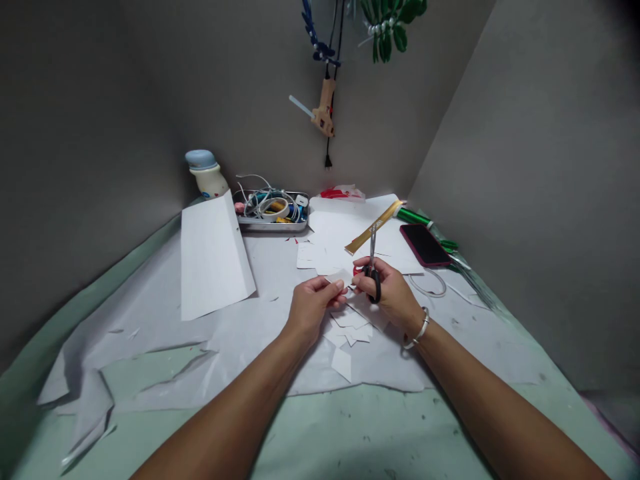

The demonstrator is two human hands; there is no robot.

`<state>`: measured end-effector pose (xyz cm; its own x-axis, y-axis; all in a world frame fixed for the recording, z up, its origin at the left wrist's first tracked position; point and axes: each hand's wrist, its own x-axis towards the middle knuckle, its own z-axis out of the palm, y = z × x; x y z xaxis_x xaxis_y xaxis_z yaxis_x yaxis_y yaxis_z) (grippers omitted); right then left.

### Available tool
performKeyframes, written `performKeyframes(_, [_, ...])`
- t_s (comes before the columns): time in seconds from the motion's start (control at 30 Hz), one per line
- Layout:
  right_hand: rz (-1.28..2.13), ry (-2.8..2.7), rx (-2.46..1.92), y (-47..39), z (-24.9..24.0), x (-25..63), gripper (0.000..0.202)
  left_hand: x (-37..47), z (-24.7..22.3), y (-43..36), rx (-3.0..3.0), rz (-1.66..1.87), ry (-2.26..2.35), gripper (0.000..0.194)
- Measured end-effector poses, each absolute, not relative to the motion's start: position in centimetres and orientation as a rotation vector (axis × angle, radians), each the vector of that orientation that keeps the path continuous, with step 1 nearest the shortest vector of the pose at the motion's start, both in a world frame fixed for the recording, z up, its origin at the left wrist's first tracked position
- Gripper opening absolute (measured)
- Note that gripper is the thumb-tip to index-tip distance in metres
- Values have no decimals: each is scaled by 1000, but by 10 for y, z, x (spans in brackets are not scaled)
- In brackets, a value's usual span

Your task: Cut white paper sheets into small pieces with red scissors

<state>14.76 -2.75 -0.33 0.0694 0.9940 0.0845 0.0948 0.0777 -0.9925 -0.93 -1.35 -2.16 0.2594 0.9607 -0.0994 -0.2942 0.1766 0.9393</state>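
My left hand (316, 303) pinches a small piece of white paper (341, 276) between thumb and fingers, above the middle of the table. Close beside it, my right hand (389, 287) holds a pair of scissors (373, 270) with black handles, the blades pointing up and away from me. The right fingertips are near the paper's edge, by a small red thing (357, 271) I cannot make out fully. Below both hands lie several cut white paper scraps (342, 364). Behind them, white sheets (330, 230) lie flat, with a gold strip (374, 228) across them.
A folded white sheet (213, 260) stands at left before a blue-lidded bottle (207, 175). A metal tray (275, 227) holds cords and tape. On the right are a phone (425, 245) and a green roll (414, 217). A glue gun (325, 110) hangs on the wall.
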Motion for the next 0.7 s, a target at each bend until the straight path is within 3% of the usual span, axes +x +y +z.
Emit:
performKeyframes(0.2, [1053, -1302, -1216, -28, -1, 146, 38, -8, -21, -14, 1027, 1064, 911, 21])
performKeyframes(0.7, [936, -1361, -1255, -32, 3, 139, 22, -9, -18, -17, 1327, 1072, 1035, 29])
